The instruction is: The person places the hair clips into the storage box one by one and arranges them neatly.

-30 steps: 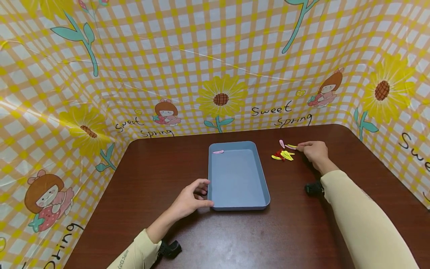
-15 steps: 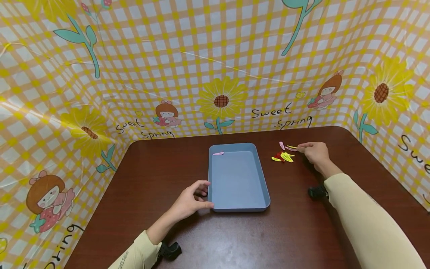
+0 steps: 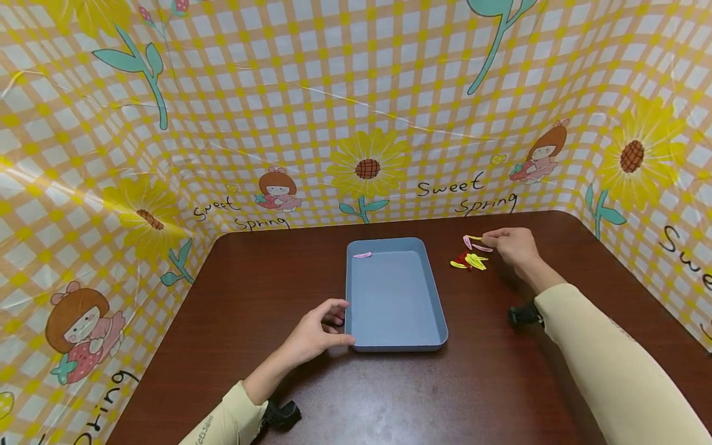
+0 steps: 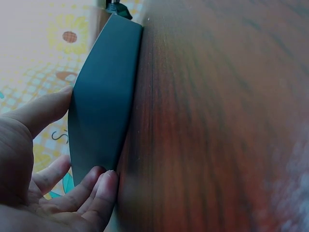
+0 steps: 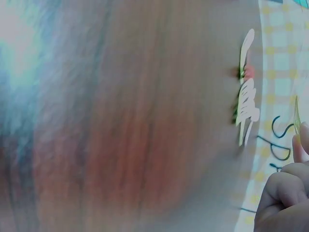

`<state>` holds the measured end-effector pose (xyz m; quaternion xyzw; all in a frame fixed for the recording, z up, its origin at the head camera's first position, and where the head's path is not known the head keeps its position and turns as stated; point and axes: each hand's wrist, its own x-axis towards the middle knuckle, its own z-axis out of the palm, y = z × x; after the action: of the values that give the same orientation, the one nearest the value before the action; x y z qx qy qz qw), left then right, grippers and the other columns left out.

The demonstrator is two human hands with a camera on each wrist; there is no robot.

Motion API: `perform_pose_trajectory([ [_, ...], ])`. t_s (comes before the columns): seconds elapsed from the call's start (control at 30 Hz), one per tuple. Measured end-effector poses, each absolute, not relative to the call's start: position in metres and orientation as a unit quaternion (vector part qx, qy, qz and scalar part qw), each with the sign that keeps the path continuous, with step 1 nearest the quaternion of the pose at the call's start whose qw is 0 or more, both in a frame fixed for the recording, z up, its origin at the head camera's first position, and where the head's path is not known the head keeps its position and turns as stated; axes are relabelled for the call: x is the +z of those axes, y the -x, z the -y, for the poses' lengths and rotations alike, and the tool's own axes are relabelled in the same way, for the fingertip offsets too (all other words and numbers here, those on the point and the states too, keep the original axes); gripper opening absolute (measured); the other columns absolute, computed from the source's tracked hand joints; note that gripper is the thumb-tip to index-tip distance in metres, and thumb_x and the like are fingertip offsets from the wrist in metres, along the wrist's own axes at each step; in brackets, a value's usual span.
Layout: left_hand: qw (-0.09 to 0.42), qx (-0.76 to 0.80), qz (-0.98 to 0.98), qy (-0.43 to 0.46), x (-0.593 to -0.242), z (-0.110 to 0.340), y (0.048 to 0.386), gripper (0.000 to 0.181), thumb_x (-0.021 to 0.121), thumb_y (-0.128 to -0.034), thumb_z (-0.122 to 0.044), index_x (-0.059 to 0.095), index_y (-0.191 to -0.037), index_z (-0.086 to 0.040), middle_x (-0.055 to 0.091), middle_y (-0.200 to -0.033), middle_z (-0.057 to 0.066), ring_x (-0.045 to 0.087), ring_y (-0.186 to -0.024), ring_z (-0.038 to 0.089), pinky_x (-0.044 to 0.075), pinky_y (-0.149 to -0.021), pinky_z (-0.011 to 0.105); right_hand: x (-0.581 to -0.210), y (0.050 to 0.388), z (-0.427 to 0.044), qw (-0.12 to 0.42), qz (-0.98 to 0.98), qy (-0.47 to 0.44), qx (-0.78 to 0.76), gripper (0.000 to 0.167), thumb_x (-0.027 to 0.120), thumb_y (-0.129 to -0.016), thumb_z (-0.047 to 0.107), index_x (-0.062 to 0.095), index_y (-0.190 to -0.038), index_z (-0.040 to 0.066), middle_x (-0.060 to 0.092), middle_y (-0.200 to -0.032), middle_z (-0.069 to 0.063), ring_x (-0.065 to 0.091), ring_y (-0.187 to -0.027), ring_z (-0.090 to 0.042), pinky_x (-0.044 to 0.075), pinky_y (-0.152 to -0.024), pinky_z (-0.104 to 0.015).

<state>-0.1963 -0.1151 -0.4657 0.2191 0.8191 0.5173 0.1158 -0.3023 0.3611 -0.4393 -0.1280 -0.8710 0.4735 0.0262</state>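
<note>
Away at the right of the head view, my right hand pinches a yellow hair clip between thumb and finger. The right wrist view shows that clip raised at the fingertips. Two pink hair clips lie on the table just below this hand. Beside them is a small pile of yellow hair clips with red ones among them. My left hand holds the blue-grey tray at its near left corner, thumb and forefinger at the rim, other fingertips against the outer wall.
One pink hair clip lies inside the tray near its far left corner. A dark brown wooden table carries everything. A checked sunflower cloth rises behind the table's far edge and at both sides.
My right hand has lifted the yellow hair clip off the spot by the pink ones and shifted slightly left. The left hand stays on the tray.
</note>
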Motion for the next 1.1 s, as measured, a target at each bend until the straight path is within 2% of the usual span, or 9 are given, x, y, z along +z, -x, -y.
perform_pose_trajectory([
  [0.23,0.118,0.508,-0.824,-0.220,-0.466,0.115,0.197,0.065,0.087,-0.0808,-0.024,0.056,-0.136,-0.010,0.062,-0.122,0.013,0.058,-0.107,0.024,0.053,-0.085,0.026,-0.427,0.305,-0.348,0.016,0.880,0.107,0.463,0.044,0.065,-0.099,0.036,0.068,-0.124,0.001,0.051,-0.066,0.015,0.043,-0.064,-0.013,0.037,-0.059,-0.033],
  [0.3,0.118,0.507,-0.825,-0.221,-0.466,0.115,0.197,0.065,0.087,-0.0807,-0.025,0.056,-0.136,-0.011,0.062,-0.122,0.012,0.058,-0.107,0.023,0.053,-0.085,0.025,-0.423,0.305,-0.345,0.010,0.877,0.102,0.470,0.046,0.065,-0.098,0.037,0.067,-0.126,0.001,0.049,-0.061,0.015,0.040,-0.056,-0.011,0.037,-0.055,-0.032],
  [0.37,0.116,0.506,-0.825,-0.222,-0.467,0.115,0.197,0.065,0.087,-0.0808,-0.025,0.056,-0.136,-0.010,0.062,-0.122,0.012,0.058,-0.107,0.023,0.054,-0.085,0.026,-0.419,0.304,-0.341,0.008,0.869,0.095,0.486,0.047,0.065,-0.099,0.037,0.066,-0.128,0.000,0.055,-0.062,0.011,0.039,-0.048,-0.009,0.047,-0.053,-0.030],
  [0.47,0.115,0.507,-0.824,-0.224,-0.467,0.115,0.197,0.064,0.087,-0.0809,-0.024,0.056,-0.136,-0.010,0.062,-0.122,0.013,0.058,-0.107,0.024,0.054,-0.086,0.028,-0.413,0.303,-0.333,0.007,0.863,0.081,0.498,0.050,0.064,-0.099,0.037,0.064,-0.130,-0.002,0.068,-0.095,-0.001,0.054,-0.064,-0.005,0.059,-0.069,-0.031],
  [0.53,0.115,0.509,-0.823,-0.223,-0.467,0.115,0.197,0.063,0.087,-0.0809,-0.024,0.057,-0.135,-0.010,0.062,-0.121,0.013,0.058,-0.107,0.025,0.054,-0.086,0.029,-0.408,0.303,-0.327,0.008,0.863,0.076,0.499,0.050,0.063,-0.100,0.039,0.064,-0.129,-0.002,0.064,-0.119,-0.006,0.059,-0.085,-0.007,0.060,-0.080,-0.032],
  [0.57,0.116,0.509,-0.823,-0.222,-0.467,0.115,0.197,0.063,0.087,-0.0808,-0.023,0.057,-0.135,-0.011,0.062,-0.121,0.013,0.058,-0.107,0.025,0.054,-0.086,0.029,-0.406,0.302,-0.324,0.007,0.864,0.076,0.498,0.051,0.063,-0.100,0.040,0.065,-0.128,-0.002,0.063,-0.121,-0.009,0.061,-0.092,-0.008,0.060,-0.080,-0.032],
  [0.67,0.117,0.511,-0.823,-0.219,-0.467,0.115,0.197,0.063,0.087,-0.0808,-0.023,0.057,-0.135,-0.012,0.062,-0.121,0.012,0.058,-0.108,0.025,0.054,-0.086,0.029,-0.400,0.304,-0.317,0.005,0.866,0.073,0.495,0.049,0.062,-0.100,0.040,0.066,-0.126,0.000,0.069,-0.106,-0.002,0.062,-0.088,-0.012,0.058,-0.071,-0.027],
  [0.83,0.114,0.508,-0.825,-0.218,-0.467,0.114,0.198,0.063,0.087,-0.0804,-0.024,0.057,-0.135,-0.013,0.062,-0.120,0.010,0.059,-0.107,0.023,0.054,-0.085,0.026,-0.391,0.306,-0.306,-0.006,0.865,0.069,0.496,0.048,0.063,-0.099,0.040,0.065,-0.127,0.000,0.062,-0.070,0.011,0.055,-0.058,-0.009,0.048,-0.054,-0.025],
  [1.1,0.115,0.510,-0.824,-0.220,-0.468,0.115,0.199,0.063,0.087,-0.0807,-0.024,0.057,-0.135,-0.012,0.062,-0.121,0.009,0.059,-0.106,0.023,0.054,-0.084,0.024,-0.383,0.311,-0.290,-0.018,0.863,0.046,0.503,0.042,0.063,-0.101,0.031,0.065,-0.129,0.000,0.051,-0.054,0.013,0.039,-0.039,-0.010,0.034,-0.041,-0.029],
])
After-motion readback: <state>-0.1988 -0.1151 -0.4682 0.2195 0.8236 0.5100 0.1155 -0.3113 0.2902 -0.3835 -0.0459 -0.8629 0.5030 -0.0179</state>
